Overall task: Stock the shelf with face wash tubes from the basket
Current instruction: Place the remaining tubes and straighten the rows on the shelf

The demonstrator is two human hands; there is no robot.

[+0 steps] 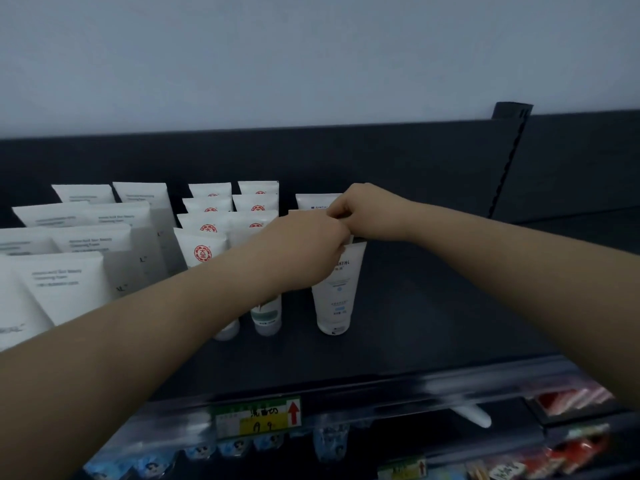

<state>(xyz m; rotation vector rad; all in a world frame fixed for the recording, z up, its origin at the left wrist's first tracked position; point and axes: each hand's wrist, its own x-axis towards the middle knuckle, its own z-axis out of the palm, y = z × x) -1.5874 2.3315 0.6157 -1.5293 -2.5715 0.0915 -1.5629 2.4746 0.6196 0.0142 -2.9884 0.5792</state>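
White face wash tubes stand cap-down in rows on a dark shelf (pixel 433 323). The front tube of the right-hand row (pixel 337 289) has blue print, and my left hand (pixel 304 251) is closed on its top edge. My right hand (pixel 367 213) pinches the top of a tube just behind it (pixel 317 201). To the left stand tubes with a red round logo (pixel 202 252) and wider white tubes with grey text (pixel 65 289). The basket is out of view.
The shelf's right half is bare dark surface up to a slotted upright (pixel 509 157). A price label with a red arrow (pixel 258 415) sits on the front rail. Lower shelves hold blue packets (pixel 207 452) and red packets (pixel 571 400).
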